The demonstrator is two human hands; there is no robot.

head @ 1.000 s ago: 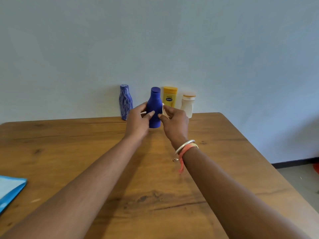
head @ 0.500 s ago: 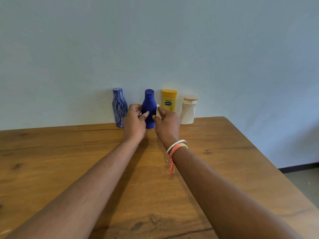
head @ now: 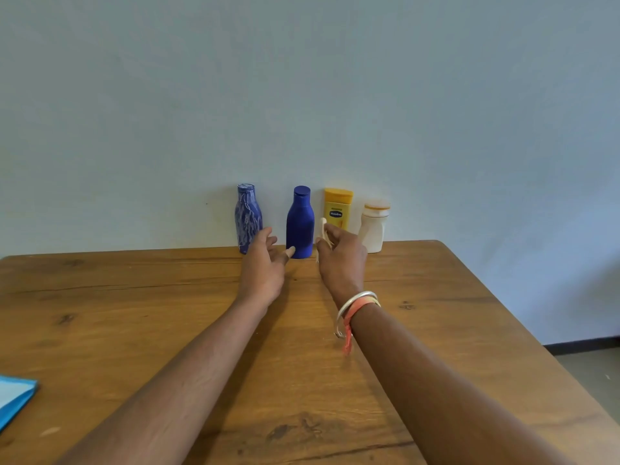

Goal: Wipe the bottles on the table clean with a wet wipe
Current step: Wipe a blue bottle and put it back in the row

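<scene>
Four bottles are lined up upright against the wall along the far edge of the wooden surface, a placement that keeps them steady and leaves the near boards free for the arms. The solid blue bottle is seen standing on its base, second from the left, with no fingers around it. The left hand is held at about 8 o'clock of that bottle with the fingers loosely spread and nothing in them; the thumb tip lies just beside the bottle's foot, and contact cannot be told. The right hand is placed at about 4 o'clock of the same bottle, and the pale wet wipe is pinched between its thumb and fingers, so that the cloth is kept ready, it is judged, for the next bottle.

At 9 o'clock of the blue bottle the marbled blue-and-white bottle is found; at 3 o'clock the yellow lotion bottle, partly hidden low down by the wipe and the right fingers; further right the cream-white bottle. The bottles stand close together, so that a neighbour may be knocked when one is lifted out, and the wall leaves no room behind. A bangle and an orange thread are worn on the right wrist. A light-blue packet is seen at the left edge, well apart from the row.
</scene>
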